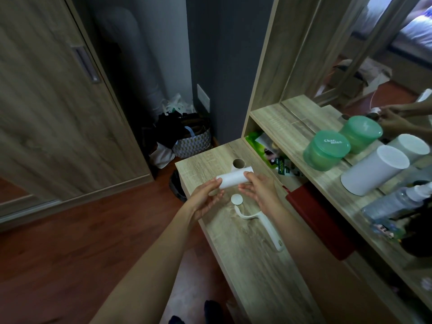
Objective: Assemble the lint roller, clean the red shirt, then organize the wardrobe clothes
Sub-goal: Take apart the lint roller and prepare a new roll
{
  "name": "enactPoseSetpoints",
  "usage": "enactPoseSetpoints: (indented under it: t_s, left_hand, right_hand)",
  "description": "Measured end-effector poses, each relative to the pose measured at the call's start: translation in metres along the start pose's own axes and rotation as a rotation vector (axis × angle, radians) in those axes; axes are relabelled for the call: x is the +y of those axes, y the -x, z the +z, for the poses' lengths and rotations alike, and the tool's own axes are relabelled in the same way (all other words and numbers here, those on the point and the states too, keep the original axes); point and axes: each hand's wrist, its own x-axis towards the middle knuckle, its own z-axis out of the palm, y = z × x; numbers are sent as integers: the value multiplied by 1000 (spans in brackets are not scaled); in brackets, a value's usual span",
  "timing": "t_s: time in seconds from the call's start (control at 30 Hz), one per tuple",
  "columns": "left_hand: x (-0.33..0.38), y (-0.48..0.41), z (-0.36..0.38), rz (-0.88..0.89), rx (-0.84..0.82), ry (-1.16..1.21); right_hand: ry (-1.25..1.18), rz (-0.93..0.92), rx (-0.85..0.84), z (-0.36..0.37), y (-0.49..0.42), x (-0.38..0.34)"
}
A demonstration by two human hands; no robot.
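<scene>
Presently I am observing a wood-grain counter [245, 253] beside the wardrobe door [58, 113]; both hands' grips, left hand [205, 199] and right hand [259, 192], are grasping the white roll [233, 181], lying crosswise above the handle [264, 223].

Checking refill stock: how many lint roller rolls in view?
2. One white roll held between the left hand and right hand; one roll lying on the desk just behind. Others may be hidden.

I see a white roll [233, 180] and white handle [268, 226] on my pale wood-grain table [252, 265]. My tub [326, 150] is green; the floor [81, 230] is reddish-brown.
</scene>
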Motion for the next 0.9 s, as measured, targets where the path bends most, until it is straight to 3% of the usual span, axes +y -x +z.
enactPoseSetpoints:
  t_s: [0.53, 0.73, 0.9]
  left_hand:
    - [0, -3, -5, 0, -21, -101]
    - [-3, -10, 0, 80, -8, -159]
    - [-8, -8, 9, 256, 16, -404]
  right_hand:
    - [-35, 56, -46, -11, -12, 11]
    - [-125, 79, -30, -11, -13, 12]
    - [-217, 175, -4, -14, -17, 13]
